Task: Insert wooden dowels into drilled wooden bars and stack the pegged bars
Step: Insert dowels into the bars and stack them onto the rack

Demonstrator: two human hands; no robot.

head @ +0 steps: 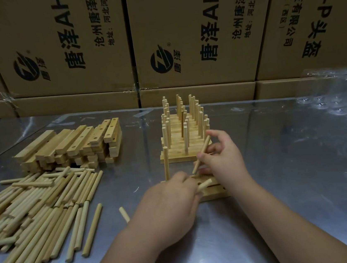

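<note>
The grip of the left hand (171,198) curls round a spare dowel (204,185) over the bar (215,192) on the table (293,182), and the right hand (223,160) pinches a tilted dowel (201,157) above it. An upright dowel (166,164) stands at the bar's 9 o'clock end. Loose dowels (37,211) lie at 9 o'clock, drilled bars (72,145) at 10, the pegged stack (184,134) at 12.

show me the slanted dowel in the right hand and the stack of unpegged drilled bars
slanted pale wooden dowel (205,146), head view, upper shaft
stack of unpegged drilled wooden bars (76,140), head view, top bar's face
</note>
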